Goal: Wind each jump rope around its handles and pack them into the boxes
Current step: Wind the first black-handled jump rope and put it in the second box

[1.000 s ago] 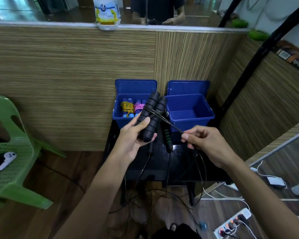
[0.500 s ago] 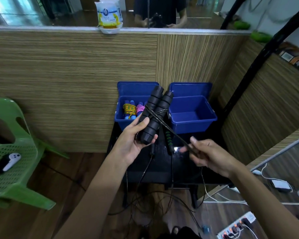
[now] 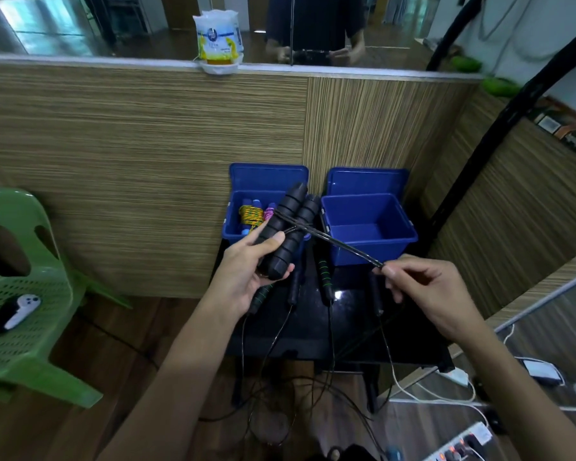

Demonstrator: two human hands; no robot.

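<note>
The right hand [image 3: 426, 289] pinches the black rope [image 3: 343, 245] taut between its fingers, while the left hand [image 3: 246, 274] has its fingers clamped around the 2 black handles [image 3: 288, 227], held together above the table [image 3: 313, 331]. To my eye, steady tension and side-by-side turns would wind it neatly before it goes into the empty box [image 3: 368, 227] behind.

Head view: worn on the person's head, facing forward and down, close over both hands
Ahead: black table [image 3: 313, 331] against wood-panelled wall [image 3: 140, 168]
Second view: none
</note>
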